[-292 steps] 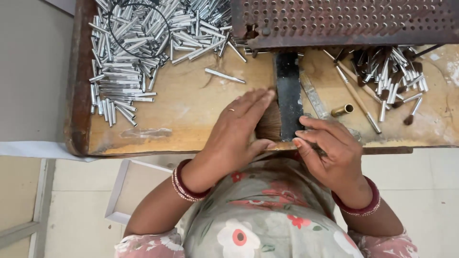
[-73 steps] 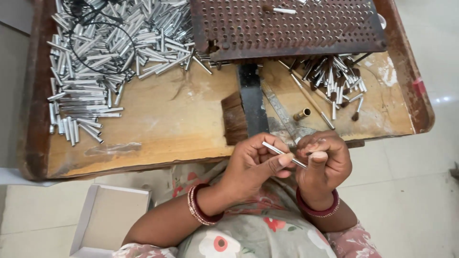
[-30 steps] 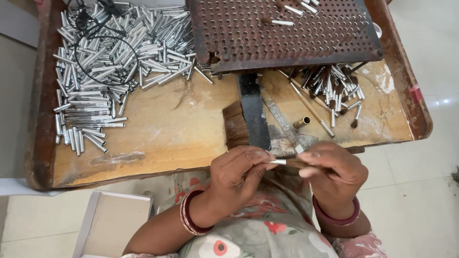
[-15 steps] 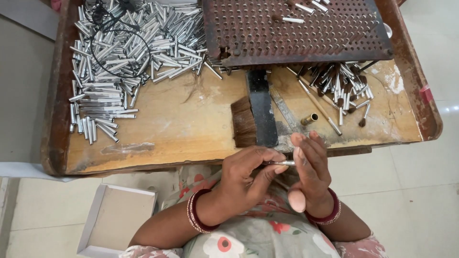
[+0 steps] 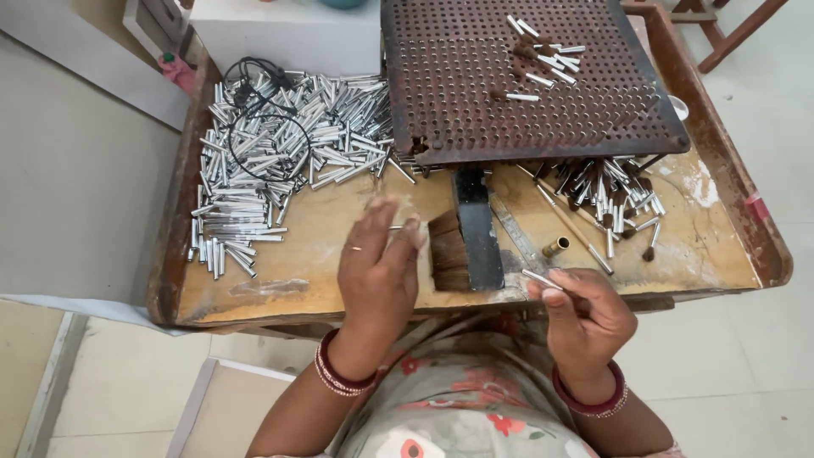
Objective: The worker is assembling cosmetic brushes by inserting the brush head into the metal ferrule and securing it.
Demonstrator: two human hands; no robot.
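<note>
Right hand (image 5: 585, 326) closed around a thin silver metal tube (image 5: 543, 280), pinched between thumb and fingers, held over the near edge of the worn wooden tabletop (image 5: 322, 254). The tube's free end is pointed far-left, toward a black-handled brush with brown bristles (image 5: 462, 246) lying flat at mid-tabletop.

Left hand (image 5: 377, 271) raised above the tabletop, fingers spread and blurred; a thin pale piece is glimpsed at the fingertips, but whether it is gripped cannot be told. This hand is just left of the brush bristles.

Far left: a large heap of short silver metal tubes (image 5: 280, 161), with a looped black cable (image 5: 259, 127) lying over it.
Far centre: a rusty brown perforated metal plate (image 5: 526, 76), a few tubes resting on top.
Right, partly under the plate's near edge: a smaller pile of tubes with dark tips (image 5: 610, 195). A small brass ferrule (image 5: 555, 248) lies between brush and pile, near the held tube.
</note>
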